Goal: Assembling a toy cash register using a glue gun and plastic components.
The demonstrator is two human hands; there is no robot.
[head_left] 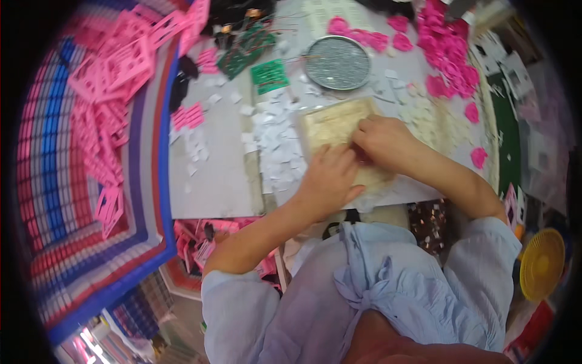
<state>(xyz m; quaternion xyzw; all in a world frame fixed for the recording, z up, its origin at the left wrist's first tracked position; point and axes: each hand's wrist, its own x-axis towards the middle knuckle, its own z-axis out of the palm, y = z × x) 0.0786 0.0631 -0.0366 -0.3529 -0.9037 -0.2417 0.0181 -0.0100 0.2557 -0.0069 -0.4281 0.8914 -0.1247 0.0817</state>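
A pale yellow, roughly square slab (327, 124) with a clear edge lies before me at the table's front. My left hand (330, 177) rests over its lower left part, with the thumb held apart and the fingers reaching across the surface. Beside it, my right hand (386, 142) has its fingers curled together in a pinch over the slab's right side. The fingertips of both hands nearly meet. A small dark reddish spot shows between them, but what it is stays hidden by the fingers.
Small white squares (279, 142) lie scattered left of the slab. Behind it stand a round tray of grey bits (337, 62) and a green circuit board (270, 76). Pink rosette-like pieces (448, 54) pile up at right. Pink plastic frames (121, 70) fill a striped-cloth-lined container at left.
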